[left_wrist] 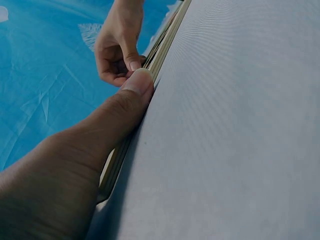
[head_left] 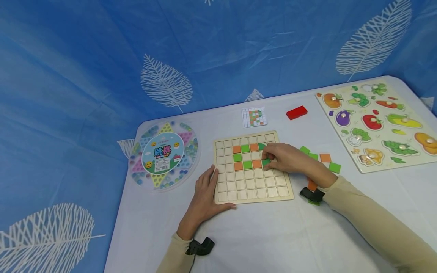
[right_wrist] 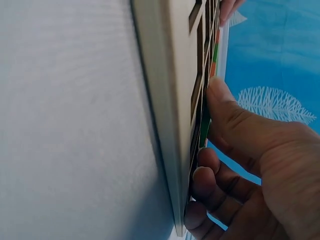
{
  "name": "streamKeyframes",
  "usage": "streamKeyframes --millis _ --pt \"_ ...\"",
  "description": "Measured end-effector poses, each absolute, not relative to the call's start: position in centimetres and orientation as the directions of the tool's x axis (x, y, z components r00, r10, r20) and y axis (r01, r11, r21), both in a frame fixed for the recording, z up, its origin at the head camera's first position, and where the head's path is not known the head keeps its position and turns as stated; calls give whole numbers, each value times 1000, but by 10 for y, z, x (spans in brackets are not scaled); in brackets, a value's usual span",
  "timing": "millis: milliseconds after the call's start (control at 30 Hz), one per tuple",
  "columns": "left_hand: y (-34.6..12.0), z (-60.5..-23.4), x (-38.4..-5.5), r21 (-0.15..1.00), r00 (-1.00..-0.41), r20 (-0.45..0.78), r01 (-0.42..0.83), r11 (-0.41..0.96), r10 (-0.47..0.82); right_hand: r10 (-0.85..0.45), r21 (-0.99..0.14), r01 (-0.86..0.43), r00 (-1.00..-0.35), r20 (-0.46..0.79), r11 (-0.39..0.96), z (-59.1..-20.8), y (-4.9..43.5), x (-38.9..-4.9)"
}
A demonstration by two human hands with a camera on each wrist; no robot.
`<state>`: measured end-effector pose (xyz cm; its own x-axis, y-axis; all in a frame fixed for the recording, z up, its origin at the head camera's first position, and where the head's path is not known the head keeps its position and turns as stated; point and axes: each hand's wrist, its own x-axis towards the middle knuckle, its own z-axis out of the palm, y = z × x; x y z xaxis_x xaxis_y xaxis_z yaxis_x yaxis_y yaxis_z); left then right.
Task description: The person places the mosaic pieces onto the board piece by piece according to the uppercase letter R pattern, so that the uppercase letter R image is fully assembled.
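Observation:
A wooden grid board [head_left: 252,185] lies on the table, with orange and green tiles [head_left: 245,148] set in some of its cells. Against its left side and front left corner rests my left hand [head_left: 205,193], fingers straight and thumb [left_wrist: 140,82] on the front edge. Over the right part of the grid, my right hand [head_left: 285,157] pinches a dark green tile [head_left: 266,162] at the end of a tile row. In the right wrist view, thumb and fingers meet around that green tile [right_wrist: 205,122], close on the board's surface; the fingers partly cover it.
Loose green and orange tiles [head_left: 325,157] lie under and beside my right forearm. Behind the board are a pattern card [head_left: 254,117] and a red block [head_left: 296,112]. A round marble game box [head_left: 162,153] is at left, a vegetable puzzle board [head_left: 372,132] at right.

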<state>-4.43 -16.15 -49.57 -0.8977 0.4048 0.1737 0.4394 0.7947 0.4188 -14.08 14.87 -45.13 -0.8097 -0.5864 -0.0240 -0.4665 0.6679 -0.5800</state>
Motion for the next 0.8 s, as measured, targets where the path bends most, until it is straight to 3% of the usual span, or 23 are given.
streamKeyframes --millis 567,800 --pt "-162 -496 -45 405 -890 192 456 792 414 -579 -566 -460 -815 -36 684 -450 150 -141" --pt "-162 -497 -45 406 -888 197 460 789 416 -507 -564 -404 -862 -30 720 -444 170 -133"
